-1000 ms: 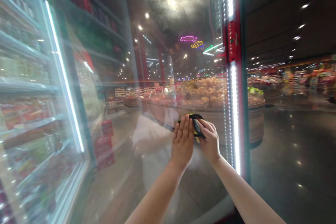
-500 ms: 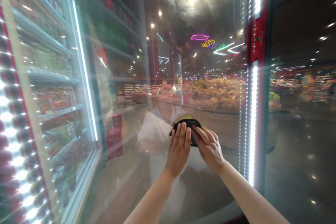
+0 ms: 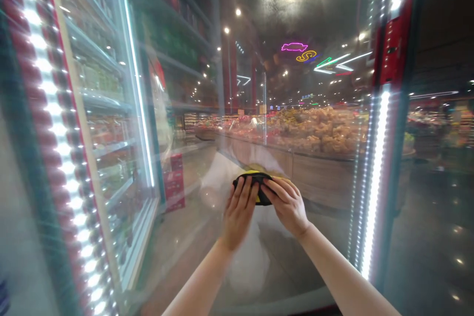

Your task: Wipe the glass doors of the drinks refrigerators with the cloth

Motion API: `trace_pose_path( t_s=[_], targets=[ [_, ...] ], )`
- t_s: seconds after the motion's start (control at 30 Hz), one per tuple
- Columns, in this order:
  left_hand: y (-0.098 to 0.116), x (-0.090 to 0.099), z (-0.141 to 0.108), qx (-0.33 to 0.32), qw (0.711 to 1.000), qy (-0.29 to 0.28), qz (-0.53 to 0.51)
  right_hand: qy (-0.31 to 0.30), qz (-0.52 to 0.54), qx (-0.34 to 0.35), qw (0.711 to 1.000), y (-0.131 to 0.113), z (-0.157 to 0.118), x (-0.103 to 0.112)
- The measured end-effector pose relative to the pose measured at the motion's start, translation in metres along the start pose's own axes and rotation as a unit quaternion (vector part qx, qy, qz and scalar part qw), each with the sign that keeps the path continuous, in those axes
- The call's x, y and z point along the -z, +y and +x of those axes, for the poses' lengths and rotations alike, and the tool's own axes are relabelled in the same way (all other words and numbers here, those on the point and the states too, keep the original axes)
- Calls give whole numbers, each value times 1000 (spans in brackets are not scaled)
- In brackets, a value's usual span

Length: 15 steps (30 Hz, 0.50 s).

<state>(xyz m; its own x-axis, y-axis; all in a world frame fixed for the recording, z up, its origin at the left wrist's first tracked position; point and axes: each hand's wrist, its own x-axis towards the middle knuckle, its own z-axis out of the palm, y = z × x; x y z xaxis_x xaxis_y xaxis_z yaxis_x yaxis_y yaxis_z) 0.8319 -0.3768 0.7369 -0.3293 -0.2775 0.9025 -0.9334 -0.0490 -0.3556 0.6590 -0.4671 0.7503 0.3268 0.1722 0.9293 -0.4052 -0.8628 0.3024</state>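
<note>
One bare left hand (image 3: pixel 239 215) lies flat on a black-and-yellow cloth (image 3: pixel 263 199), up against the clear glass pane (image 3: pixel 326 190)! Right beside it, the bare right hand (image 3: pixel 289 205) has fingers on the cloth's right end; whether they grip, I can't tell.

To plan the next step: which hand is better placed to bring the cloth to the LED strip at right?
The right hand, probably: it is nearer that LED strip and touches the right side of the black-and-yellow cloth. The left hand, farther off, covers the cloth's left.
</note>
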Motion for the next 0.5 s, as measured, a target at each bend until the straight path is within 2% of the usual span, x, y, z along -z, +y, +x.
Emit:
trace_pose_path(
  t_s=[0.07, 0.13, 0.2, 0.27, 0.33, 0.4, 0.5],
  targets=[
    [11, -6, 7, -5, 1000, -4, 10, 5, -16, -12, 1000, 9, -4, 4],
    [11, -8, 28, -10, 1000, -4, 13, 16, -11, -33, 999, 18, 7, 5],
    [-5, -3, 50, -3, 1000, -3, 9, 34, 6, -54, 998, 17, 31, -2],
    [-30, 8, 59, 21, 1000, 4, 2, 47, 21, -64, 997, 3, 56, -16],
    [-56, 21, 47, 52, 999, 9, 0, 41, 21, -58, 997, -21, 72, -35],
    [-72, 31, 17, 81, 997, 10, 4, 17, 13, -35, 999, -48, 71, -51],
    [-69, 32, -35, 105, 994, 0, 23, -17, 13, 26, 999, -69, 46, -61]
  ],
)
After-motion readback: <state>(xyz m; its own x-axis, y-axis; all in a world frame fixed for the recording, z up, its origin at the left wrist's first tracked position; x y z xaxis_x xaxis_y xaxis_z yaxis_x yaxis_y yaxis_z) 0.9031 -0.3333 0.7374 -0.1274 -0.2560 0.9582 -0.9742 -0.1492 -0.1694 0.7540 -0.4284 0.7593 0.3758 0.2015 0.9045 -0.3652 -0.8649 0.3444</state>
